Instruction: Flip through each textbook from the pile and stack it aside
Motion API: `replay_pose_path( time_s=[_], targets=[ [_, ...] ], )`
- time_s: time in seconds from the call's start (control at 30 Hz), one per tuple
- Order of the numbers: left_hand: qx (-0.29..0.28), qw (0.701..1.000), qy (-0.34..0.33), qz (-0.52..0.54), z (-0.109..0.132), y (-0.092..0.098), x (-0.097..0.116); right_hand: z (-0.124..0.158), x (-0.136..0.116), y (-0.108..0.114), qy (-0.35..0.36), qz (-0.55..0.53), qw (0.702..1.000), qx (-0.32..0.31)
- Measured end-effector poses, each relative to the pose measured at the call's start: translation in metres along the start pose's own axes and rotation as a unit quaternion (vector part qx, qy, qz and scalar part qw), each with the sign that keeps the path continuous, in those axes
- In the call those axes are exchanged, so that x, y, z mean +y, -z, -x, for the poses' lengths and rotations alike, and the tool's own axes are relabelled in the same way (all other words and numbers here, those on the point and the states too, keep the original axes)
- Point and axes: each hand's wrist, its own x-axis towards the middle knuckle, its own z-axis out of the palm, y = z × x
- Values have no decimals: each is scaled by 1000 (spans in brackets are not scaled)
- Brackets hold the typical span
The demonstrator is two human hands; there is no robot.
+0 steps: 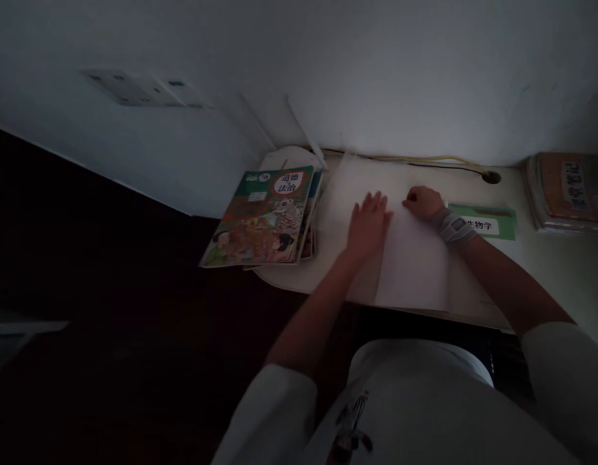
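A white booklet or sheet of paper (414,271) lies on the desk in front of me, and what looks like a clear plastic sheet (338,200) spreads from it to the left. My left hand (369,223) rests flat near the paper's left edge with its fingers stretched out. At the paper's upper right, my right hand (423,201) is closed, thumb and fingers together; whether something thin is between them is hidden. A grey wrap circles the right wrist. Under that wrist, partly covered, is a green biology book (507,223).
A stack of textbooks (260,216) overhangs the desk's left end. More books (573,190) stand piled at the right by the wall. A yellow cable (439,159) and a black one run along the back to a cable hole (491,177). Wall sockets (144,89) are at upper left.
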Motion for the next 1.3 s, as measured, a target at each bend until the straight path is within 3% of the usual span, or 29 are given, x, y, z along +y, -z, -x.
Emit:
replay_pose_path(
  time_s=[0.03, 0.1, 0.17, 0.33, 0.5, 0.63, 0.7, 0.77, 0.9, 1.03, 1.17, 1.23, 1.3],
  targets=[
    [-2, 1000, 14, 3, -15, -1, -16, 1, 0, -1, 4, 3, 1000, 0],
    [-64, 998, 5, 18, -36, -10, -41, 1, -1, -3, 7, 6, 1000, 8],
    [-100, 994, 0, 46, -46, -25, -53, 1, -4, -6, 5, 12, 1000, 20],
    [-34, 994, 40, 93, -41, -54, -53, -5, -19, -21, -6, 34, 998, 54],
    [-28, 997, 9, 76, -37, -54, -52, -1, -16, -13, 38, 48, 996, 61],
    [-14, 996, 14, 86, -35, -54, -53, 34, 19, 9, 106, -5, 986, 126],
    [-2, 994, 24, 105, -36, -54, -54, 63, 34, 9, 94, -27, 982, 160],
    [-4, 992, 43, 115, -39, -50, -53, 91, 39, 0, 78, -23, 986, 144],
    [-47, 997, 39, 51, -40, -21, -26, 122, 28, -24, 83, 30, 992, 88],
    [-47, 996, -79, -20, -9, 6, 41, 117, 28, -26, 89, -9, 991, 95],
    [-80, 987, -139, -22, 42, -11, 97, 110, 44, -19, 89, -83, 988, 97],
    [-93, 985, -143, -15, 61, -28, 106, 109, 48, -19, 111, -63, 988, 86],
    [-86, 989, -117, -13, 75, -39, 102, 109, 48, -21, 141, -30, 986, 84]
  ],
)
